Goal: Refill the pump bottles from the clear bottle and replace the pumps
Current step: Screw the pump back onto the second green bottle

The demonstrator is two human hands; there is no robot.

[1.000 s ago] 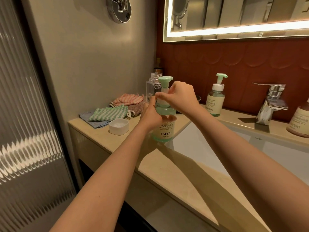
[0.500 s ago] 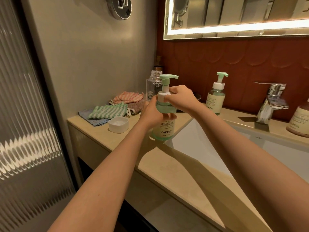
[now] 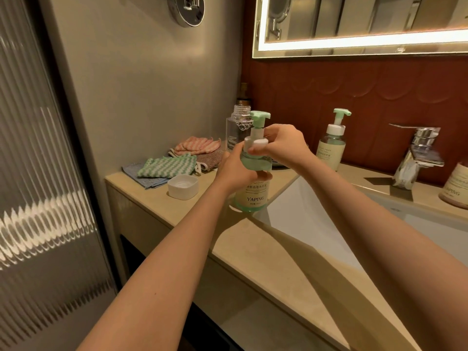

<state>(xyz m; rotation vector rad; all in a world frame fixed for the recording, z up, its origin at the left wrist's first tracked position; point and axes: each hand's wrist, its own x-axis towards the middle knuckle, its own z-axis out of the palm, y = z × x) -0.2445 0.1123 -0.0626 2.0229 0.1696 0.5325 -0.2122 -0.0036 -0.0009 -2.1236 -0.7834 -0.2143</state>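
At the left corner of the sink [image 3: 304, 206], the left hand [image 3: 235, 171] has a clenched grip around the upright pump bottle [image 3: 252, 196]. The right hand [image 3: 281, 145] pinches its white collar [image 3: 258, 143]. The pump head [image 3: 259, 116] has swung round since a second ago, so the pump is probably nearly screwed on.

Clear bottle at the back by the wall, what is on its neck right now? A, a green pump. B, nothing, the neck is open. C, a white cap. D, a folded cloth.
B: the clear bottle shows a bare threaded neck with nothing on it, and a white cap lies upturned on the counter, apart from it.
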